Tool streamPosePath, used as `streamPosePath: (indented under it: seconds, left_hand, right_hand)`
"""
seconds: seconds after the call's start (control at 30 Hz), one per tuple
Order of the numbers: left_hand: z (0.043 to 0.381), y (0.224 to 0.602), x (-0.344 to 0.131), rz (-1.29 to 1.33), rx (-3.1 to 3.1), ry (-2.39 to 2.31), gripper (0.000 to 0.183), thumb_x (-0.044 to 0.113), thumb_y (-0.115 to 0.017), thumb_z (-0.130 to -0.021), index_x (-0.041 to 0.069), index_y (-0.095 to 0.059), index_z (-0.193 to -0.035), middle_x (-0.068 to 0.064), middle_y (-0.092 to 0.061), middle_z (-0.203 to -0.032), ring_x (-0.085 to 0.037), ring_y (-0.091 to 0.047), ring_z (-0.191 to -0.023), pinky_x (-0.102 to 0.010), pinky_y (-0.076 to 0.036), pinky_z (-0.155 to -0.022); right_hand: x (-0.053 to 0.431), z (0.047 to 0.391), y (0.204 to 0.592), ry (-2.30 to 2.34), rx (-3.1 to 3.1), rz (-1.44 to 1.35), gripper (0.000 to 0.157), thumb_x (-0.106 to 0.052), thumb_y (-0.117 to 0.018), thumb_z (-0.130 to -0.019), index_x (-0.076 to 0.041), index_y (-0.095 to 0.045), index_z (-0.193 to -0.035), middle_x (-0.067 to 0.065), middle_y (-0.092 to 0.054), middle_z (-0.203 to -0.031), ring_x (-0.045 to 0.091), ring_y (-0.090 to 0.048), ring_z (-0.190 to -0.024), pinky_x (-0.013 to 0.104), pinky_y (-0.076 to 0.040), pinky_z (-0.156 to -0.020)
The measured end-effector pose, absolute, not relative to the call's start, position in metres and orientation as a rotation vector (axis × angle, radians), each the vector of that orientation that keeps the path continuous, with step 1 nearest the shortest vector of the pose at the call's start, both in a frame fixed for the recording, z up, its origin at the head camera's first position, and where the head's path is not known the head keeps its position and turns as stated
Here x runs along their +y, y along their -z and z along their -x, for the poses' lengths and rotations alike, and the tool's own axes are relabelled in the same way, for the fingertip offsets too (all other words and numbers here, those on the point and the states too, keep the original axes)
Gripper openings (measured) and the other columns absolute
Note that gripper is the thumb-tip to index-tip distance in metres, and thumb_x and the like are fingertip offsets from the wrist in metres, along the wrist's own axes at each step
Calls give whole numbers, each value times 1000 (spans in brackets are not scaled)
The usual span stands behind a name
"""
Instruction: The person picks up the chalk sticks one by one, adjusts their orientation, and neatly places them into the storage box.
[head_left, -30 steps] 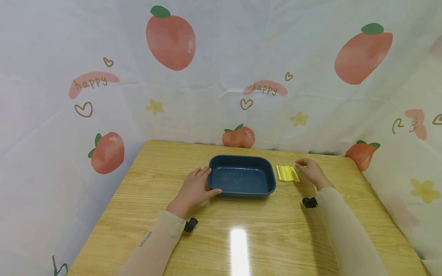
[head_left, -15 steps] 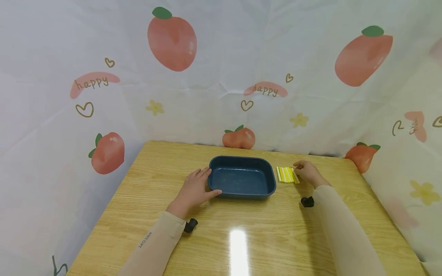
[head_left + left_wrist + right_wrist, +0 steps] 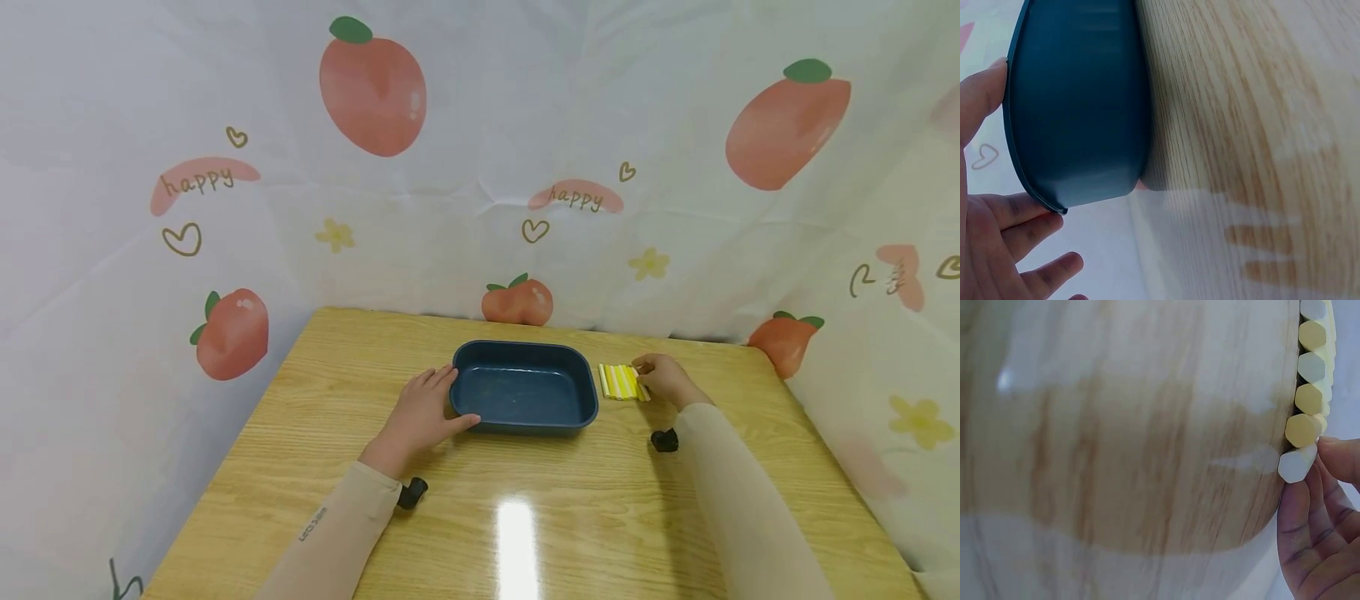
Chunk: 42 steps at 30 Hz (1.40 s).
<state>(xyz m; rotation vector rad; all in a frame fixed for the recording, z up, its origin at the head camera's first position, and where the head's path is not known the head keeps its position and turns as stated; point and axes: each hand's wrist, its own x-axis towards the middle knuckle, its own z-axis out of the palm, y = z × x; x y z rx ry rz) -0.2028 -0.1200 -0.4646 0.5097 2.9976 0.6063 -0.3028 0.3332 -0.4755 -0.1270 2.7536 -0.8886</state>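
Note:
A dark blue rectangular basin (image 3: pixel 525 392) stands on the wooden table. My left hand (image 3: pixel 422 410) rests on its near left corner, thumb on the front rim and fingers spread along the left end. In the left wrist view the thumb and straight fingertips touch the rim of the basin (image 3: pixel 1079 106). Right of the basin lies a side-by-side row of yellow and white chalk sticks (image 3: pixel 618 382). At its right end is my right hand (image 3: pixel 667 380). The right wrist view shows thumb and fingers pinching the white end chalk stick (image 3: pixel 1295 466), which lies against its yellow neighbour.
The wooden table (image 3: pixel 585 517) reaches back to a white cloth (image 3: pixel 450 225) printed with fruit and hearts, which also hangs at both sides. Each wrist wears a black camera, one by the left sleeve (image 3: pixel 337 517) and one by the right sleeve (image 3: pixel 738 492).
My right hand has moved left and slightly nearer, onto the end of the chalk row, and now pinches the last stick. The left hand and the basin have stayed in place.

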Motion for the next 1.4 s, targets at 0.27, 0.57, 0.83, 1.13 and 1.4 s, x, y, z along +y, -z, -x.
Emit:
streamPosePath:
  seconds: [0.27, 0.57, 0.83, 1.13, 1.4]
  left_hand:
    - [203, 464, -119, -501, 2987, -595, 96, 67, -62, -88, 7, -33, -157, -10, -30, -162, -36, -24, -149, -53, -19, -121]
    - [202, 462, -119, -505, 2989, -600, 95, 66, -63, -88, 6, -33, -157, -11, -31, -162, -37, -25, -148, -54, -19, -121]
    - [200, 459, -119, -491, 2971, -610, 96, 66, -63, -88, 6, -32, -157, -11, -29, -162, -36, -24, -149, -54, -18, -121]
    - [201, 461, -118, -499, 2982, -625, 95, 66, -62, -89, 7, -32, -157, -10, -29, -163, -36, -23, -149, -53, -17, -121]
    - [199, 460, -119, -497, 2982, -620, 95, 65, -63, -89, 6, -32, -157, -11, -29, -162, -36, -24, -149, -53, -18, -121]
  right_hand:
    - [338, 296, 473, 865, 2757, 126, 38, -1, -49, -101, 13, -50, -136, 38, -52, -127, 51, -53, -115, 55, -52, -89]
    - [340, 295, 472, 870, 2742, 128, 41, -1, -57, -98, 15, -51, -135, 37, -55, -122, 49, -56, -111, 53, -54, -87]
    - [343, 292, 470, 921, 2720, 105, 41, -5, -62, -93, 13, -54, -130, 38, -55, -124, 48, -57, -112, 53, -54, -89]
    - [346, 285, 465, 1049, 2646, 63, 44, -9, -56, -100, 13, -47, -137, 36, -52, -127, 40, -60, -105, 47, -56, -85]
    - [345, 281, 451, 1235, 2576, 75, 51, -8, -54, -100, 14, -38, -143, 29, -52, -121, 26, -62, -93, 39, -58, -81]
